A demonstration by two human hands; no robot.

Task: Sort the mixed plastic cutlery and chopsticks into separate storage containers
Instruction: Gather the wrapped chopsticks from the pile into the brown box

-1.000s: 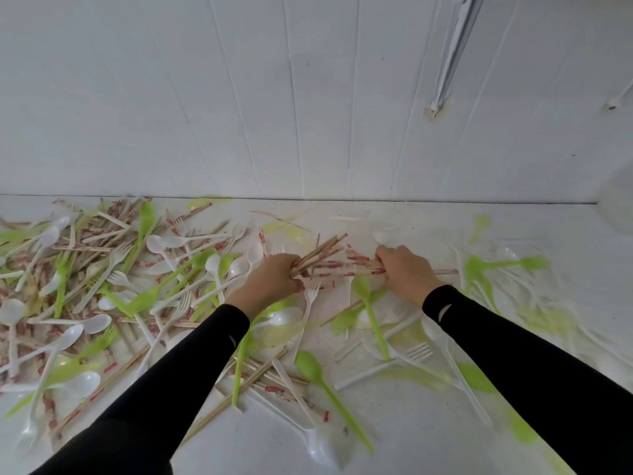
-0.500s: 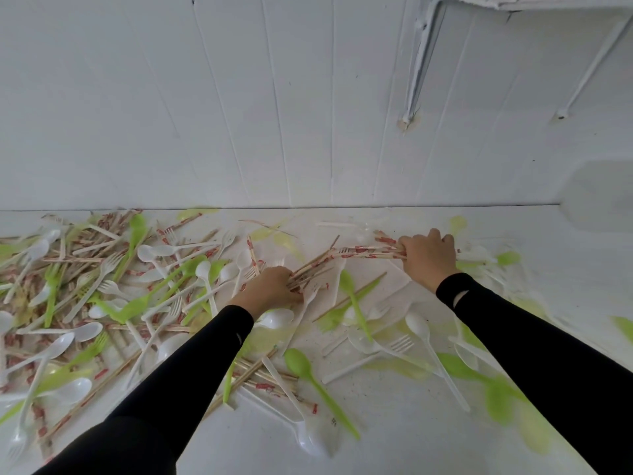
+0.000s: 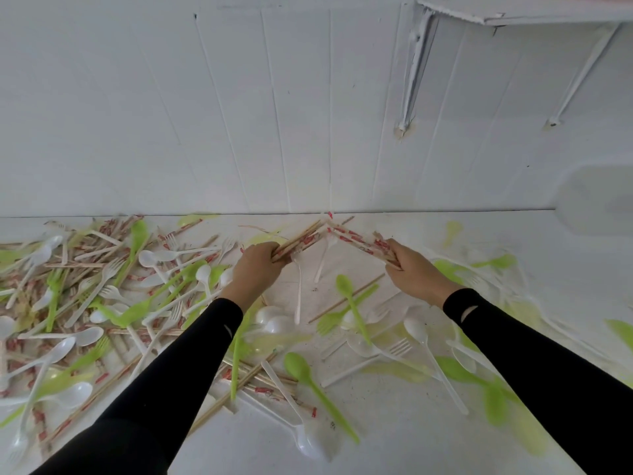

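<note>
- Left hand (image 3: 255,265) grips a chopstick bundle (image 3: 301,240), centre frame; right hand (image 3: 414,272) grips a second bundle (image 3: 356,240); tips meet near the wall (image 3: 308,132).
- Risk, I judge: the bundles fan out, so loose sticks could slip from either fist.
- White fork (image 3: 298,289) lies just below the left bundle; could get swept along.

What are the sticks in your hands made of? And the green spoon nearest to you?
The chopsticks look like bare wood or bamboo: matte tan, with what seem red-printed paper wrappers. The green spoon looks like plastic: smooth, bright, one even colour, slightly glossy.
</note>
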